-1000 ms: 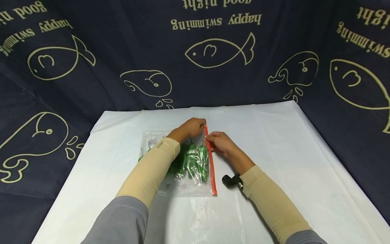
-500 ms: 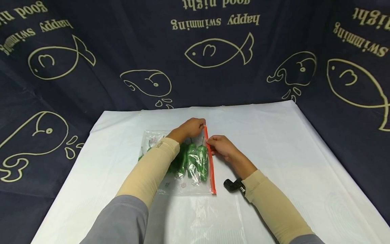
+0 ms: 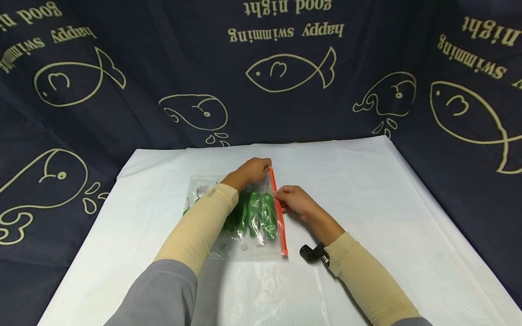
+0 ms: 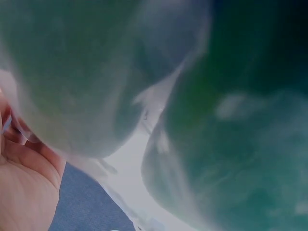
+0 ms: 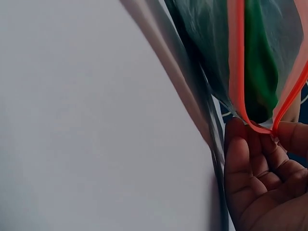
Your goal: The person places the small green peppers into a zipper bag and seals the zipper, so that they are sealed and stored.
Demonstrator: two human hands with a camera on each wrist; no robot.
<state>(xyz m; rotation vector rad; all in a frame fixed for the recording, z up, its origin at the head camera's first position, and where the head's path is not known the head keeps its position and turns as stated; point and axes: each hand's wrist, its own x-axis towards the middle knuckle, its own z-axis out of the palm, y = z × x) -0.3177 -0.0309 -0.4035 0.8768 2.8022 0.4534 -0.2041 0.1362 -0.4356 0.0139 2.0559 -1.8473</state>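
Note:
A clear zip bag (image 3: 261, 253) lies on the table with several green peppers (image 3: 268, 215) inside. Its red zip strip (image 3: 282, 233) runs down the right side. At the strip's far end, my left hand (image 3: 257, 169) pinches the bag's corner. My right hand (image 3: 297, 199) pinches the strip a little nearer to me, between thumb and fingers. In the right wrist view two red edges (image 5: 237, 57) stand apart and meet at the fingertips, with a green pepper between them. The left wrist view is mostly filled by blurred peppers (image 4: 72, 86) behind plastic. My left forearm covers part of the bag.
The table has a white cover (image 3: 387, 217). Beneath my right wrist sits a black wrist-worn device (image 3: 311, 253). Behind and beside the table hangs a dark blue cloth (image 3: 285, 117) printed with fish, whales and lettering.
My right hand has slid a short way along the red zip strip towards me. The left hand keeps its hold on the far corner.

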